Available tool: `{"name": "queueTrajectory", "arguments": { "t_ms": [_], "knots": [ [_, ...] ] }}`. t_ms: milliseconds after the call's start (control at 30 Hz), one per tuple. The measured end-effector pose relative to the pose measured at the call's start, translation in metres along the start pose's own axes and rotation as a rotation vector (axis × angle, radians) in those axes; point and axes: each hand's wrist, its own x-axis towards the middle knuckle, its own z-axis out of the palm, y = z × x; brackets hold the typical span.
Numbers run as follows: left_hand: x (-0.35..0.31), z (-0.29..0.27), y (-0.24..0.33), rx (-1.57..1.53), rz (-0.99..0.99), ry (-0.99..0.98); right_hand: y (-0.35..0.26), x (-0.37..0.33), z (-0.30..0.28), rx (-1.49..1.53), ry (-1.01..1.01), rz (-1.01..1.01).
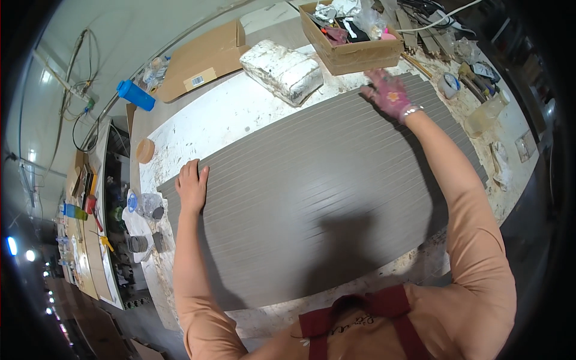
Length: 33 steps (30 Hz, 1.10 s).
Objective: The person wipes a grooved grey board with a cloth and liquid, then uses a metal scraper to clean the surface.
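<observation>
A large grey panel (282, 198) with thin parallel grooves lies flat in front of me, across a stained white worktable (186, 132). Bare, my left hand (193, 186) rests on the panel's far left part, fingers stretched and lying flat near its edge. My right hand (389, 97) wears a pink glove with a flower patch. It is over the far edge towards the right, fingers spread and slightly blurred; whether they touch the panel, I cannot tell. Nothing shows in either hand.
Beyond the panel lie a white wrapped block (282, 71), a flattened cardboard piece (204, 60) and a carton of odds and ends (354, 57). A blue bottle (136, 95) and a tape roll (145, 150) are left; tools and a plastic bottle (487, 114) line the right edge.
</observation>
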Motion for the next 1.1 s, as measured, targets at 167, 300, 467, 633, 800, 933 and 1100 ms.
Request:
{"name": "queueTrajectory", "arguments": {
  "t_ms": [167,300,467,633,800,933,1100],
  "knots": [
    [0.008,0.021,-0.033,0.06,-0.012,0.01,-0.004,0.027,0.042,-0.215,-0.075,-0.088],
    [0.044,0.02,-0.025,-0.008,-0.079,-0.094,-0.005,0.056,0.051,-0.193,-0.102,-0.052],
    [0.043,0.028,-0.018,0.008,-0.099,-0.036,0.006,0.056,0.054,-0.191,-0.073,-0.039],
    [-0.001,-0.012,0.035,-0.153,0.168,0.352,0.041,-0.006,-0.002,-0.041,0.295,-0.068],
    [-0.085,-0.013,0.071,-0.148,0.197,0.079,0.083,-0.088,-0.032,0.061,0.179,-0.128],
    [-0.068,-0.01,0.085,-0.057,0.16,0.028,0.102,-0.082,-0.013,-0.042,0.143,-0.081],
    [-0.082,-0.012,0.076,-0.078,0.142,0.069,0.096,-0.084,-0.009,-0.135,-0.046,0.019]
  ]
}}
